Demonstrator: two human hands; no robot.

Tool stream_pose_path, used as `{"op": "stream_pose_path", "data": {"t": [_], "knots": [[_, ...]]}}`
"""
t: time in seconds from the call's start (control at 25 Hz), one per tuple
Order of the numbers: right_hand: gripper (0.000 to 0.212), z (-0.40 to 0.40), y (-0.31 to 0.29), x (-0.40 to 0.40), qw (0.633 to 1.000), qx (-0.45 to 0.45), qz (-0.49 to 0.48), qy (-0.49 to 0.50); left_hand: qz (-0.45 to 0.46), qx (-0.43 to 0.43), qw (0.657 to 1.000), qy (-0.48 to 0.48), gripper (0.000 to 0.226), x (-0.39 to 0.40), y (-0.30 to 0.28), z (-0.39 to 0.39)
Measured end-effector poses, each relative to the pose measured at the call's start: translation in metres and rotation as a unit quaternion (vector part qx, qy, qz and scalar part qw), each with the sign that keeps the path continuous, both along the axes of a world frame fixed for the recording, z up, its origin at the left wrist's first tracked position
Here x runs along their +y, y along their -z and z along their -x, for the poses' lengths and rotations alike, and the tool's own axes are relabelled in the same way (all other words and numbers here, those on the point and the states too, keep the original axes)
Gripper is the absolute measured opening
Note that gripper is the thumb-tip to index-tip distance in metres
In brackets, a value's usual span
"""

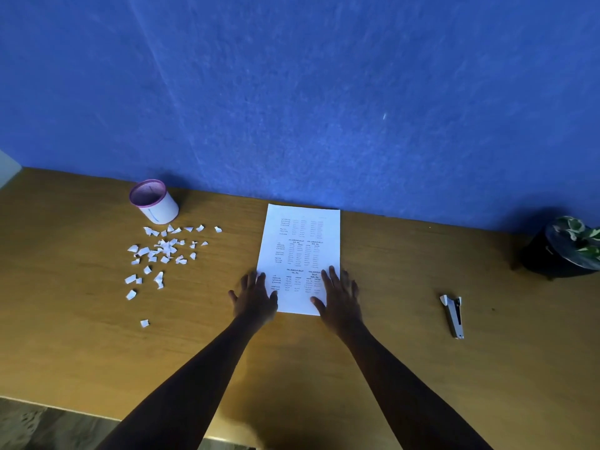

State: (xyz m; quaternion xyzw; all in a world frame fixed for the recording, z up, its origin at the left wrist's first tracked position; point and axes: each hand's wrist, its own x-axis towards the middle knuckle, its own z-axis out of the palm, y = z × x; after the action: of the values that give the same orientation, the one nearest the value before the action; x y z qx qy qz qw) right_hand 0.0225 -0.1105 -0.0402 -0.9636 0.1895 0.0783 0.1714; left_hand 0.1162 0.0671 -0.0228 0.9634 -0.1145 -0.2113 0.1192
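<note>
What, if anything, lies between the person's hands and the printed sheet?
Nothing visible. The left hand and the right hand both rest flat on the near corners of the printed sheet. The paper scraps and cup sit off to its left and the stapler to its right, all apart from it.

The brown wooden table (406, 271) carries a white printed paper sheet (300, 248) at its far edge, scattered white torn paper scraps (164, 250), a purple-rimmed white cup (155, 203), a grey metal stapler (453, 317) and a black potted plant (560, 251)
</note>
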Motion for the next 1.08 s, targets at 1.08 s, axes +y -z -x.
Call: {"op": "stream_pose_path", "data": {"t": [1.08], "knots": [[0.055, -0.032, -0.038, 0.076, 0.987, -0.074, -0.055, -0.131, 0.025, -0.035, 0.992, -0.118, 0.065, 0.112, -0.030, 0.022]]}}
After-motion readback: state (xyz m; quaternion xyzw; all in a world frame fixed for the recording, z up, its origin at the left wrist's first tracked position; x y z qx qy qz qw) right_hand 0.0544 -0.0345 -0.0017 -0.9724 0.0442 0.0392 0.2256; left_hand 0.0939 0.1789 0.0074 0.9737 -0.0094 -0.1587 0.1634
